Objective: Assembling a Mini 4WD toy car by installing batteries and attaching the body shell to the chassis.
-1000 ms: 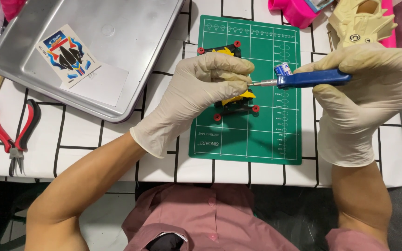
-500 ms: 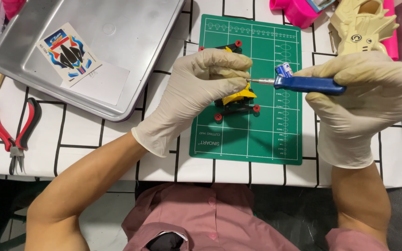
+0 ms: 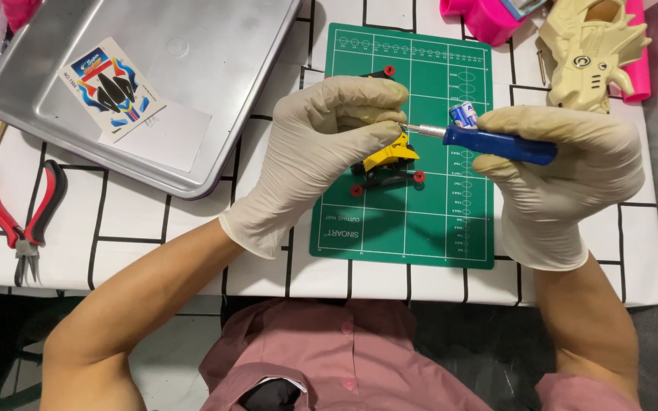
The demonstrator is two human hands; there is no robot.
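Thin, matt, cream latex-like gloves, faintly wrinkled, over both hands: left hand, right hand. Glossy yellow and black plastic on the toy car, with red plastic wheels; smooth blue plastic handle and bright metal shaft on the screwdriver; matt green rubbery cutting mat. Brushed, dully shiny metal on the tray, glossy printed paper on the sticker sheet, rubbery red grips on the pliers, smooth white black-lined covering on the desk.
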